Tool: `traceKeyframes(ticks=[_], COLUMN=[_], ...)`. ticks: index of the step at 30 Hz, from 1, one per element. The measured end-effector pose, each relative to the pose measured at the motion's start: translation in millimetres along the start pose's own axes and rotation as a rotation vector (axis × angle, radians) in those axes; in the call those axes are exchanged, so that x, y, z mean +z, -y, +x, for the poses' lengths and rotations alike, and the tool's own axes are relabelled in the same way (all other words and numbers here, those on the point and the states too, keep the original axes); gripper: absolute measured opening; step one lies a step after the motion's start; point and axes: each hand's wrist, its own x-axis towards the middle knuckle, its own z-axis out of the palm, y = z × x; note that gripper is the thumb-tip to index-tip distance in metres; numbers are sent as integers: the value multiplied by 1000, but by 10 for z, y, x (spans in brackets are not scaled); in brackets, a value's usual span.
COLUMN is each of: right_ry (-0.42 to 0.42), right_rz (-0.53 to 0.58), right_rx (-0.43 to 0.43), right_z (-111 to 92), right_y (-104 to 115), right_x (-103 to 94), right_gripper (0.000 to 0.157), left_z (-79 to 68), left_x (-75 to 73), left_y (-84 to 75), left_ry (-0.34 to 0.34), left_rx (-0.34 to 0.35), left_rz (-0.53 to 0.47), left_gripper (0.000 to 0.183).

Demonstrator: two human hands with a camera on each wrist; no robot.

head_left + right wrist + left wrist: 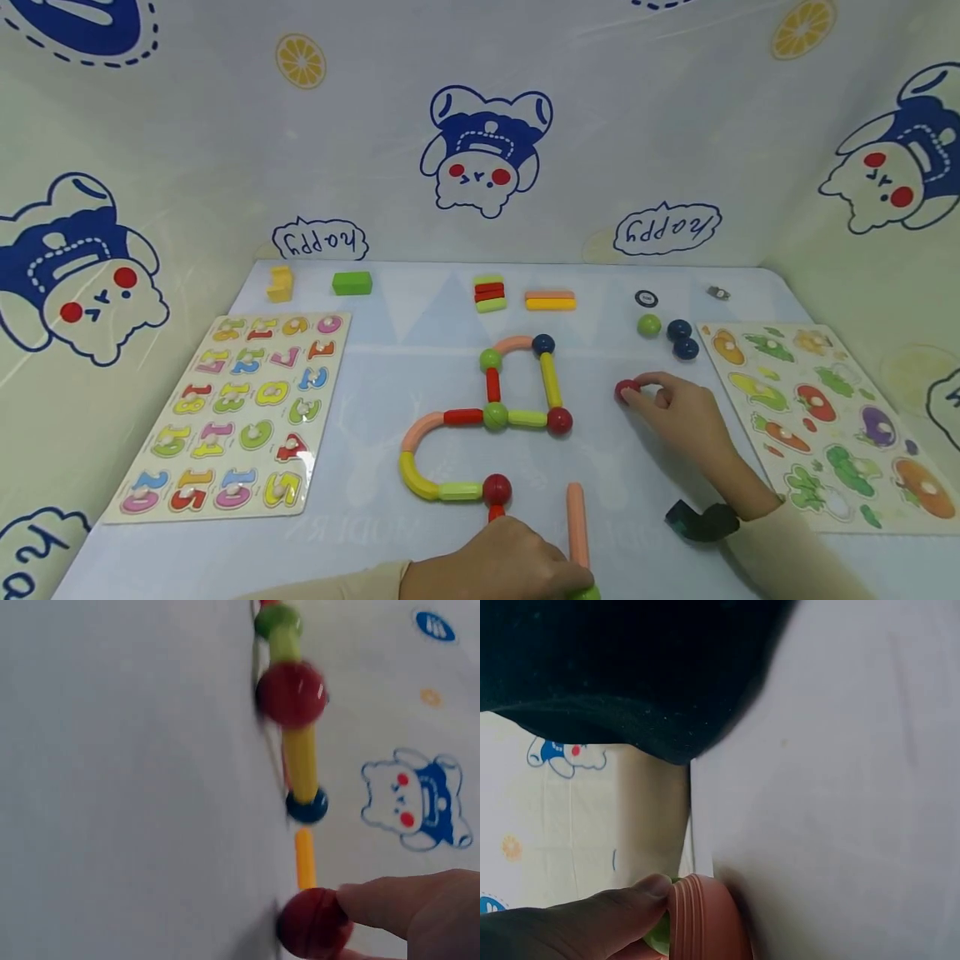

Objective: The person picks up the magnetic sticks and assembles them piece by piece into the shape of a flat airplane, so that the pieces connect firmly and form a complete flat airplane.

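Observation:
My right hand (693, 425) pinches a red ball (627, 391) between thumb and fingertips, at the table surface right of the joined shape. The right wrist view shows that red ball (315, 924) with a finger against its side. At the near edge, my left hand (498, 567) holds a green ball (658, 935), with a pink rod (577, 521) standing out from it. Before me lies a joined shape of coloured rods and balls, with a yellow rod (551, 379), a green ball (496, 416) and a red ball (497, 489). Its lower end is hidden behind my left hand.
A number puzzle board (315, 417) lies left, a vegetable puzzle board (765, 467) right. Blue balls (685, 347) and a loose green ball (648, 325) sit beyond my right hand. Farther back are short rods (551, 304), a green block (352, 283) and a yellow block (281, 285).

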Motion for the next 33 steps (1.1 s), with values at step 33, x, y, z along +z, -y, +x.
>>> traceKeyframes(ticks=[33], right_ry=[286], right_rz=[273], right_rx=[-216], right_z=[-606], right_y=[421], right_x=[443], right_gripper=[27], left_z=[-121], left_x=[-259], left_y=[178], left_ry=[-223], left_rx=[-120], left_rz=[88], left_gripper=[22])
